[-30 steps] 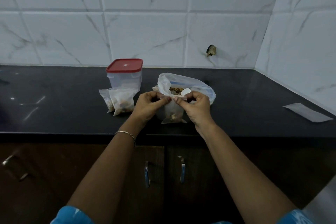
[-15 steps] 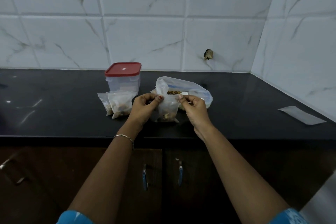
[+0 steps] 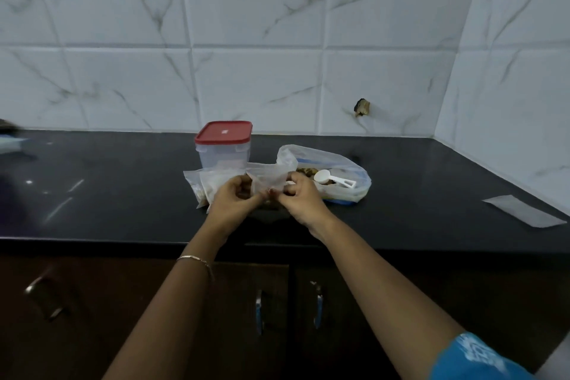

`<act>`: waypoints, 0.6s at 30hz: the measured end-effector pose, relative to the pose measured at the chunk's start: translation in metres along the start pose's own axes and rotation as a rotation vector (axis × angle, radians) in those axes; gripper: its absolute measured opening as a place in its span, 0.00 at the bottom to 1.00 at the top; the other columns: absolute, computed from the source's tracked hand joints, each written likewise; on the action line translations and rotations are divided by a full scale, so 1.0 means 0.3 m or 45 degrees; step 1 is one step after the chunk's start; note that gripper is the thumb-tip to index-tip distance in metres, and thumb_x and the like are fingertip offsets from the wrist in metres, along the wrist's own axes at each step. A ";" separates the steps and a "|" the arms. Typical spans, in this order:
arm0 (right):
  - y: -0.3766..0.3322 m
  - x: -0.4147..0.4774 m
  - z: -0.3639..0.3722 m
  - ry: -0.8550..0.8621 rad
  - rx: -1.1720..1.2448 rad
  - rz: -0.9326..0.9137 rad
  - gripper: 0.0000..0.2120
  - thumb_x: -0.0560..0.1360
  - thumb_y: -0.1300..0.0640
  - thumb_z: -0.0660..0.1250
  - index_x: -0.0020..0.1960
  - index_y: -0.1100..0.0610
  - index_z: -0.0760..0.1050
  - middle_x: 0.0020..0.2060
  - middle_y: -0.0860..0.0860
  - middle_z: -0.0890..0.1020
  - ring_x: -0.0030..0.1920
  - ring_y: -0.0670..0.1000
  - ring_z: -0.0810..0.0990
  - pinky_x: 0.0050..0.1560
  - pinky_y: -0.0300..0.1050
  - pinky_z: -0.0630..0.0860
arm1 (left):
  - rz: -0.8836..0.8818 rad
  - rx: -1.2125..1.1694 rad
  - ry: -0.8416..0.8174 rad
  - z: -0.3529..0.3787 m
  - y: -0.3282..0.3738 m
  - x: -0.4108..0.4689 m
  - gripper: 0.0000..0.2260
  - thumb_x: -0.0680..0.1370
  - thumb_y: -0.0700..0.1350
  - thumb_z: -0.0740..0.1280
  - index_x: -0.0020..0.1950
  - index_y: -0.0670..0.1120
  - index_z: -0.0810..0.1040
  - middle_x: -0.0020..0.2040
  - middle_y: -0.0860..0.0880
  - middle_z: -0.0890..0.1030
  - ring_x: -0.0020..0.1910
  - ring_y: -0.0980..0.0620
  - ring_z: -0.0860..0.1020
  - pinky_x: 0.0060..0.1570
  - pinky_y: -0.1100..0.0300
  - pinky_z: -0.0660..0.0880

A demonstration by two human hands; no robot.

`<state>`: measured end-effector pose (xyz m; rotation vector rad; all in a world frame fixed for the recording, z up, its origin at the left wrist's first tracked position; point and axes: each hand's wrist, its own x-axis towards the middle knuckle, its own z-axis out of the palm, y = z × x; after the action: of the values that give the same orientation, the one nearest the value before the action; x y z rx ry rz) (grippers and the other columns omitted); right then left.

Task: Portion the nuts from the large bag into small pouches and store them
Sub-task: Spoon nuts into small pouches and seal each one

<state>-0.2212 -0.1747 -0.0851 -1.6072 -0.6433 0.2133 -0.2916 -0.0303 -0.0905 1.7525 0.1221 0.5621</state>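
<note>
Bare forearms, short sleeves.
A thin silver metal bracelet (image 3: 197,260) circled the left wrist; a bright blue patterned fabric sleeve (image 3: 472,358) covered the right upper arm.

dim, soft, wide-angle edge distortion

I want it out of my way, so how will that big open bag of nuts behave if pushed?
The large bag looks like thin, crumpled film, so it will probably flop and bunch rather than slide whole. Its mouth lies open with the white scoop resting inside, so tipping it may spill nuts.
</note>
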 end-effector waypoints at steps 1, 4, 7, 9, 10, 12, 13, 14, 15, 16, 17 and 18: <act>0.001 0.019 0.031 0.000 -0.008 0.014 0.17 0.75 0.63 0.71 0.62 0.59 0.72 0.53 0.57 0.84 0.53 0.51 0.83 0.56 0.51 0.80 | 0.020 0.119 -0.011 -0.037 0.001 -0.004 0.15 0.70 0.48 0.76 0.51 0.43 0.79 0.46 0.46 0.83 0.45 0.49 0.82 0.44 0.55 0.80; 0.019 0.065 0.132 -0.041 -0.184 -0.014 0.17 0.75 0.59 0.71 0.61 0.53 0.70 0.51 0.55 0.84 0.51 0.52 0.83 0.54 0.56 0.81 | -0.032 0.267 0.030 -0.167 -0.014 -0.009 0.15 0.67 0.46 0.78 0.51 0.50 0.78 0.47 0.48 0.83 0.46 0.51 0.83 0.47 0.55 0.81; 0.032 0.096 0.206 0.034 -0.474 -0.153 0.12 0.77 0.55 0.67 0.60 0.53 0.71 0.51 0.52 0.83 0.51 0.51 0.82 0.53 0.51 0.80 | -0.101 0.198 0.138 -0.252 -0.050 -0.010 0.16 0.67 0.42 0.78 0.52 0.48 0.78 0.46 0.46 0.83 0.47 0.46 0.83 0.48 0.50 0.82; 0.030 0.117 0.226 0.084 -0.638 -0.249 0.12 0.78 0.56 0.66 0.60 0.54 0.71 0.52 0.52 0.82 0.51 0.50 0.81 0.51 0.48 0.79 | -0.085 0.207 0.263 -0.256 -0.065 -0.009 0.16 0.67 0.41 0.79 0.51 0.47 0.78 0.45 0.47 0.83 0.45 0.46 0.83 0.46 0.52 0.82; 0.030 0.125 0.230 0.109 -0.713 -0.293 0.12 0.77 0.56 0.67 0.60 0.54 0.71 0.52 0.52 0.82 0.51 0.50 0.81 0.51 0.49 0.79 | -0.059 0.270 0.329 -0.245 -0.069 -0.006 0.15 0.67 0.41 0.79 0.49 0.47 0.77 0.44 0.48 0.83 0.43 0.48 0.83 0.44 0.55 0.82; 0.037 0.141 0.232 0.145 -0.819 -0.346 0.15 0.76 0.56 0.68 0.61 0.54 0.70 0.52 0.52 0.82 0.51 0.52 0.80 0.51 0.51 0.78 | 0.007 0.425 0.419 -0.214 -0.075 0.001 0.13 0.68 0.42 0.78 0.46 0.48 0.75 0.42 0.50 0.81 0.39 0.51 0.81 0.39 0.59 0.80; 0.041 0.150 0.232 0.155 -0.844 -0.359 0.17 0.76 0.56 0.68 0.63 0.54 0.69 0.53 0.52 0.81 0.52 0.52 0.80 0.52 0.51 0.78 | 0.038 0.474 0.432 -0.202 -0.079 0.006 0.12 0.69 0.43 0.78 0.44 0.48 0.75 0.41 0.51 0.81 0.38 0.52 0.81 0.38 0.59 0.79; 0.046 0.157 0.233 0.167 -0.857 -0.361 0.19 0.75 0.56 0.69 0.64 0.54 0.67 0.54 0.52 0.81 0.53 0.52 0.80 0.52 0.51 0.78 | 0.058 0.508 0.429 -0.196 -0.086 0.012 0.11 0.70 0.43 0.77 0.44 0.49 0.75 0.41 0.52 0.80 0.38 0.52 0.80 0.37 0.59 0.79; 0.049 0.161 0.231 0.186 -0.864 -0.366 0.21 0.75 0.55 0.69 0.65 0.54 0.66 0.55 0.52 0.80 0.54 0.52 0.79 0.52 0.50 0.77 | 0.077 0.544 0.425 -0.193 -0.089 0.016 0.10 0.70 0.44 0.77 0.45 0.49 0.76 0.42 0.52 0.80 0.38 0.53 0.80 0.38 0.59 0.79; 0.050 0.164 0.230 0.204 -0.859 -0.365 0.22 0.75 0.55 0.70 0.65 0.54 0.65 0.56 0.52 0.79 0.55 0.51 0.78 0.52 0.50 0.77 | 0.093 0.587 0.423 -0.194 -0.093 0.019 0.09 0.71 0.45 0.76 0.46 0.50 0.77 0.43 0.53 0.80 0.39 0.55 0.79 0.38 0.60 0.78; 0.051 0.167 0.229 0.226 -0.843 -0.369 0.21 0.75 0.55 0.69 0.64 0.55 0.65 0.56 0.52 0.78 0.55 0.51 0.78 0.51 0.49 0.76 | 0.105 0.626 0.424 -0.195 -0.098 0.021 0.08 0.71 0.46 0.75 0.47 0.51 0.78 0.45 0.53 0.80 0.39 0.56 0.79 0.38 0.61 0.77; 0.049 0.168 0.227 0.251 -0.822 -0.374 0.18 0.76 0.55 0.67 0.62 0.56 0.65 0.54 0.52 0.78 0.53 0.52 0.78 0.49 0.49 0.76 | 0.116 0.657 0.430 -0.196 -0.100 0.024 0.08 0.71 0.47 0.75 0.48 0.52 0.79 0.46 0.53 0.80 0.40 0.56 0.79 0.38 0.62 0.76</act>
<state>-0.2094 -0.0905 -0.0983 -2.0819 -0.8332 -0.4068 -0.3043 0.0326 -0.1076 2.1522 0.4586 0.9542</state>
